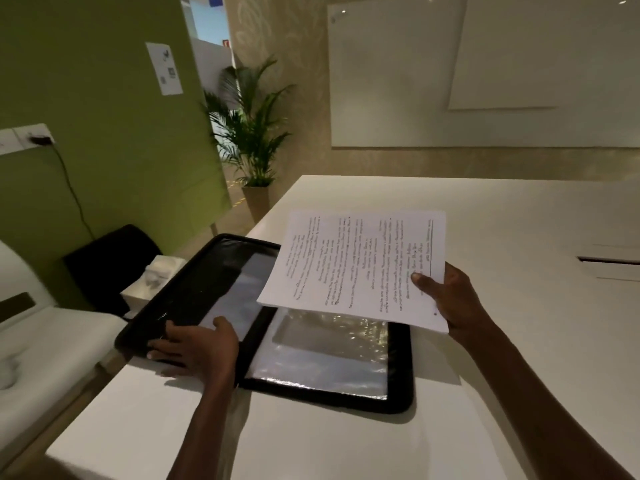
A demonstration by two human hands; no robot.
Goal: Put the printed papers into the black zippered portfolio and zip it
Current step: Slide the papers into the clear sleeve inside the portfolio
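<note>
**Papers held over the open portfolio**

We hold the printed papers [353, 268] in our right hand [450, 299], right of centre in the frame, the thumb pinching down on the top sheet near its right-hand short edge with the fingers hidden beneath. This grip at one end keeps the stack clear of the worktop [485, 375] and leaves its far end free to lead into the case. The stack's long axis runs roughly left to right, tilted a little, the free end pointing toward the left of the frame and overlapping the portfolio's middle; the text lines run sideways to us.

The black zippered portfolio [398, 400] lies spread open at lower centre, its right half flat on the worktop, showing shiny clear sleeves, its left half overhanging the worktop's left edge. Our left hand [197, 344] rests on that left half with fingers spread fairly flat; we judge this steadies the overhanging cover and holds the case open. The zip is not yet closed.
</note>
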